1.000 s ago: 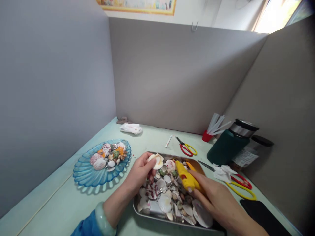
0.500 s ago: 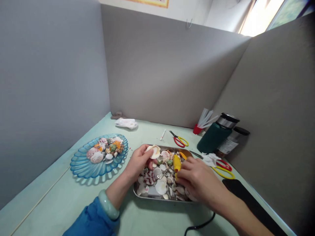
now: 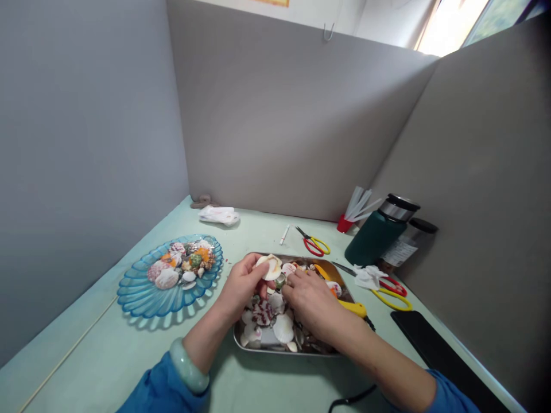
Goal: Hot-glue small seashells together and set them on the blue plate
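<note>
My left hand pinches a cream scallop shell, its hollow side towards me, above the left part of a metal tray. My right hand reaches over the tray with its fingers bent together, the tips down by a small greenish shell; anything between them is hidden. Loose seashells fill the tray, among them a white scallop shell and a purple-striped one. A yellow glue gun rests across the tray's right side, partly behind my right wrist.
On the left, a blue glass dish bears a cluster of shells. Scissors lie behind the tray, with a second pair on the right. Further right stand a red cup of white sticks and a green bottle. Grey partitions enclose the table.
My right hand has left the yellow glue gun, which now lies at the tray's right side, and moved left over the shells. My left hand keeps its scallop shell nearly in place.
</note>
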{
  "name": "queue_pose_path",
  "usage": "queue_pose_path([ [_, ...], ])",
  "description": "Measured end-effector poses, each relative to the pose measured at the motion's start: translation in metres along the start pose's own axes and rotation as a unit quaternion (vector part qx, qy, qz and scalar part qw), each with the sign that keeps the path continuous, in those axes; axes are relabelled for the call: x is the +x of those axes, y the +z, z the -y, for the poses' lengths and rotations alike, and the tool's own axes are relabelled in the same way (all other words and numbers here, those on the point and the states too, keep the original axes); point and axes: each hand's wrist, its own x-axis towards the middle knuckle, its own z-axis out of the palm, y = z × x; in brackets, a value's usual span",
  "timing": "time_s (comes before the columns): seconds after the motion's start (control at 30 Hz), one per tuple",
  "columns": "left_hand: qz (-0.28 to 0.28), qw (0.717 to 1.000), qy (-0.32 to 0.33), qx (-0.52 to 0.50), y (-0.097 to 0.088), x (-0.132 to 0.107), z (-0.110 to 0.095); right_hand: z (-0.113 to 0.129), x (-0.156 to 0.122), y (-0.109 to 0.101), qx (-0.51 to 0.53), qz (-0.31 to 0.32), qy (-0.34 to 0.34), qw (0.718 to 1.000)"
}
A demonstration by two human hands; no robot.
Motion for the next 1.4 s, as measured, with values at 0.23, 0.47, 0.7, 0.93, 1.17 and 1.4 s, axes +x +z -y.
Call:
queue_pose_path([
  [0.23,-0.007,1.0,-0.006,0.008,0.002,0.0,-0.001,-0.039,-0.012,-0.033,0.087,-0.052,0.051,0.994],
  [0.47,-0.007,0.999,-0.012,0.03,0.003,0.0,-0.001,-0.033,-0.016,-0.049,0.394,-0.117,0.044,0.91],
  [0.7,-0.006,0.999,-0.02,0.047,0.005,-0.001,0.002,-0.025,-0.01,-0.034,0.51,-0.112,0.097,0.847],
  [0.93,0.011,0.998,-0.054,0.033,0.015,-0.005,-0.005,-0.021,-0.005,-0.02,0.536,-0.127,0.107,0.828],
  [1.17,0.023,0.997,-0.064,0.024,0.017,-0.007,-0.003,-0.02,-0.001,-0.015,0.522,-0.141,0.122,0.832],
  [1.4,0.02,0.996,-0.077,0.034,0.017,-0.008,-0.001,-0.023,0.0,-0.012,0.514,-0.14,0.116,0.838],
])
